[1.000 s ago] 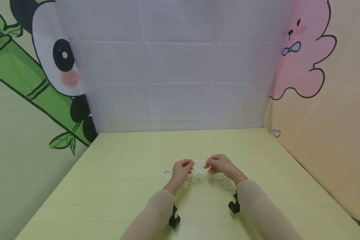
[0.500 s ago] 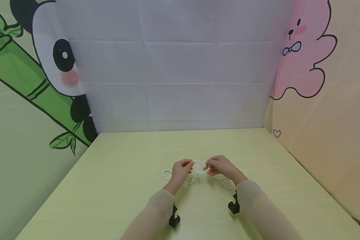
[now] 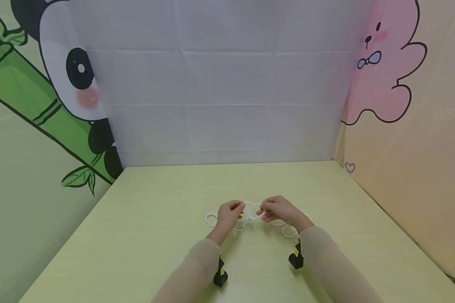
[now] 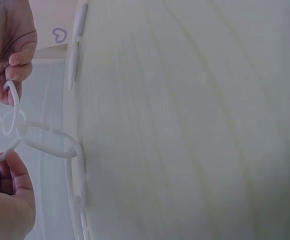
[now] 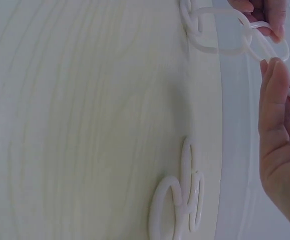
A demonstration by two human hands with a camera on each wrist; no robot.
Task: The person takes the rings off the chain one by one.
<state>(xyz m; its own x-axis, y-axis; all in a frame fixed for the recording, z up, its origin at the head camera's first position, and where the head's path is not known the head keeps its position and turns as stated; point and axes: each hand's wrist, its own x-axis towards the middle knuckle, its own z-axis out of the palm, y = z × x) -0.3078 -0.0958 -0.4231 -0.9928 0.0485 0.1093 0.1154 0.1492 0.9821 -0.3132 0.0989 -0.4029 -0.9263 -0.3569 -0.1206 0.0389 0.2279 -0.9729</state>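
My left hand (image 3: pixel 227 215) pinches the rim of a white plastic chain link (image 4: pixel 12 147) between thumb and fingertips. Facing it, my right hand (image 3: pixel 282 209) pinches another white link (image 4: pixel 16 107). The two held links overlap between the hands, above the table. From them a further link (image 4: pixel 47 149) slopes down to more joined links (image 4: pixel 79 200) lying on the tabletop. My fingers cover parts of both held rims. Part of the chain shows left of my left hand as a white link (image 3: pixel 207 220).
Several loose-looking white links (image 5: pixel 157 205) lie on the pale wooden table (image 3: pixel 155 219), below my right wrist. Black wrist cameras hang under the left sleeve (image 3: pixel 220 278) and the right sleeve (image 3: pixel 296 261). A white cloth wall (image 3: pixel 227 105) stands behind the table.
My right hand has dipped very slightly since a second ago. Both hands keep their pinch on the links, otherwise nearly still.
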